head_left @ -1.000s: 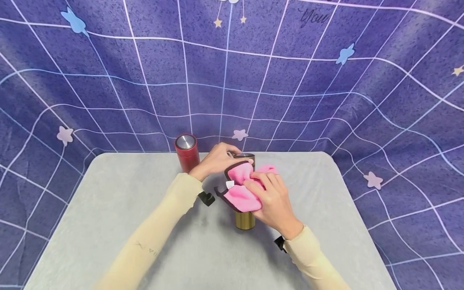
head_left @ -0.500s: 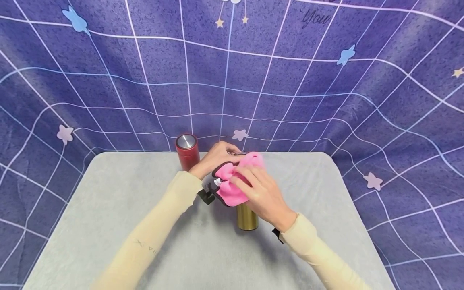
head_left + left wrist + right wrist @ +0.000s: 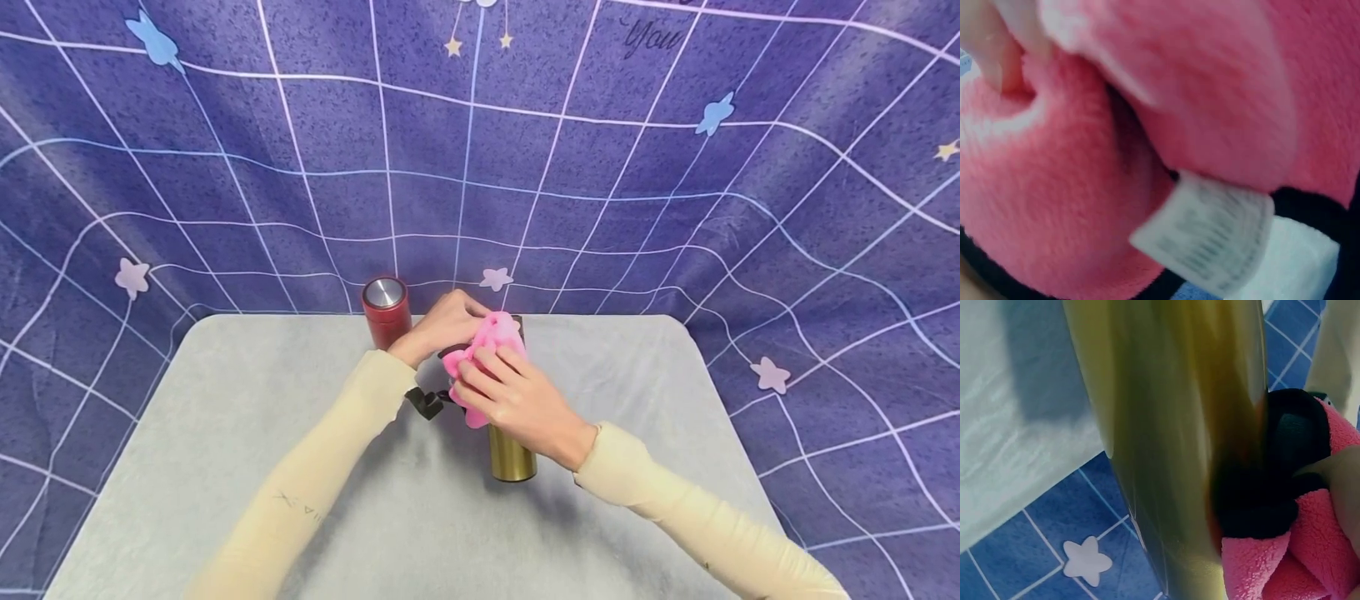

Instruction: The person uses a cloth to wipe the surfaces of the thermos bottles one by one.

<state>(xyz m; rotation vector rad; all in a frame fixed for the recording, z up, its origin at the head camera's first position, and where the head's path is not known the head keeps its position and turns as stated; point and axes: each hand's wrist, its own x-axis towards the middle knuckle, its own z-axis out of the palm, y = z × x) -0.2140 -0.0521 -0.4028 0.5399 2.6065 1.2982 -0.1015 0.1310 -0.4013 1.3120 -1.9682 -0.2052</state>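
A gold thermos bottle [image 3: 513, 457] is at the middle of the table, its upper part largely covered. My left hand [image 3: 452, 322] grips it near the dark top, with the fingertips hidden behind a pink cloth [image 3: 498, 332]. My right hand [image 3: 521, 408] holds this cloth, fingers bent over it, against the bottle's upper side. Fluffy and dark-edged, the cloth [image 3: 1222, 94] fills the left wrist view, where its white label [image 3: 1207, 234] hangs out. In the right wrist view, the shiny bottle wall [image 3: 1166, 425] runs beside the bunched cloth [image 3: 1316, 550].
A red thermos [image 3: 388, 321] with a silver lid stands at the back, just left of my left hand. The grey-white covered table [image 3: 247, 417] ends at a purple-blue grid curtain [image 3: 465, 208] with stars. A black strap piece [image 3: 426, 404] hangs at my left wrist.
My right hand and the pink cloth have moved left across the bottle's front. The cloth bunched up more under the fingers. My left hand stays nearly in place; the bottle's base shifts slightly.
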